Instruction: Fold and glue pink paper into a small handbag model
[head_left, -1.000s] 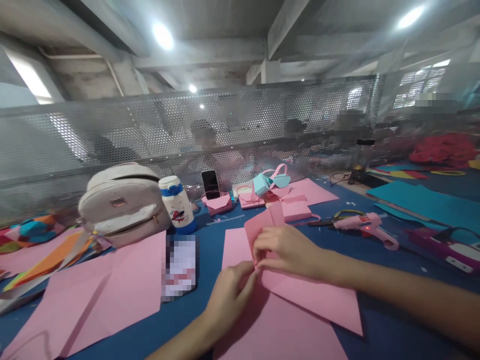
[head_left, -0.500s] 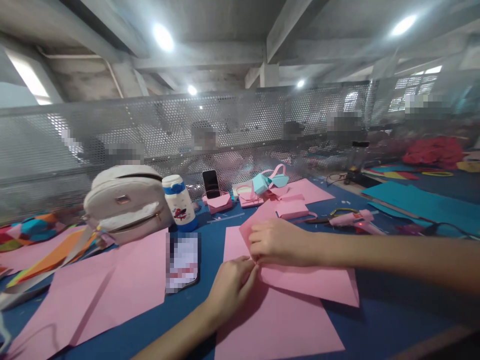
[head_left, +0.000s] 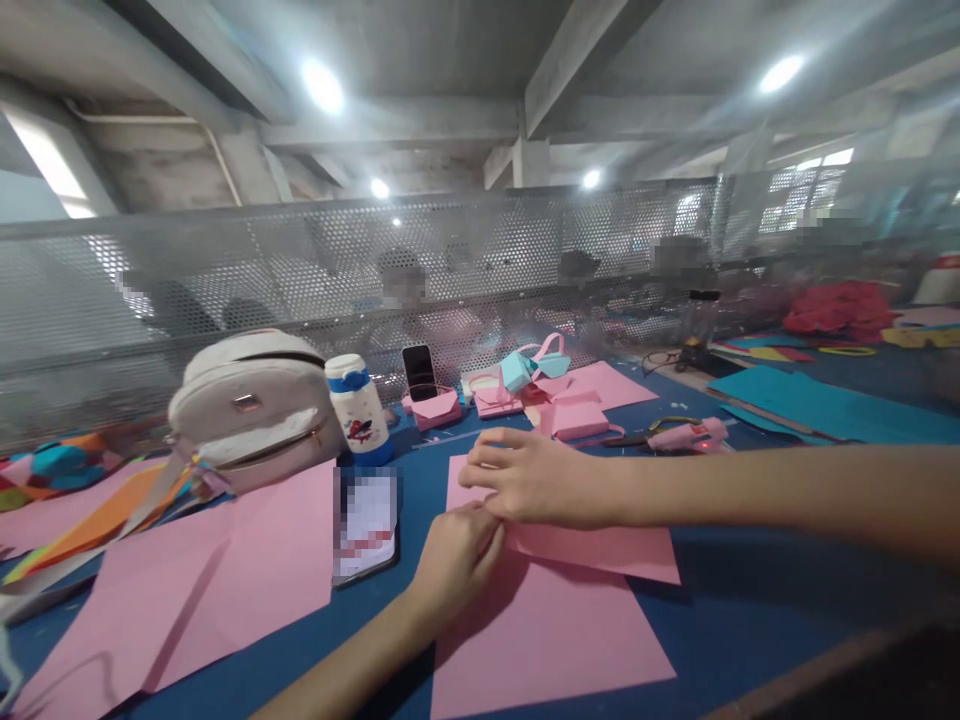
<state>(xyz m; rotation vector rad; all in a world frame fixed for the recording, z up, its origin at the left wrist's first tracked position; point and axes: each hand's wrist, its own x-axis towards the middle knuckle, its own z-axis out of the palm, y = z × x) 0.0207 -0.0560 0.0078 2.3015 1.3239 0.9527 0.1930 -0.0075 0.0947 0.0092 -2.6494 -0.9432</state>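
Observation:
A pink paper sheet (head_left: 555, 630) lies on the blue table (head_left: 750, 620) in front of me, with a folded pink flap (head_left: 607, 548) lying flat on top of it. My right hand (head_left: 536, 478) presses down on the flap's left end, fingers curled over it. My left hand (head_left: 454, 562) sits just below, its fingertips pinching the same paper edge under the right hand.
A phone (head_left: 365, 526) lies left of the sheet, beside a larger creased pink sheet (head_left: 202, 590). Behind stand a white bag (head_left: 251, 410), a bottle (head_left: 358, 408), an upright phone (head_left: 420, 372), small paper bags (head_left: 536, 370) and a pink glue gun (head_left: 682, 436). A perforated metal screen (head_left: 300, 270) backs the table.
The raised pink flap has been folded down flat onto the sheet. My right hand slid left and lower along it; my left hand stayed at the fold.

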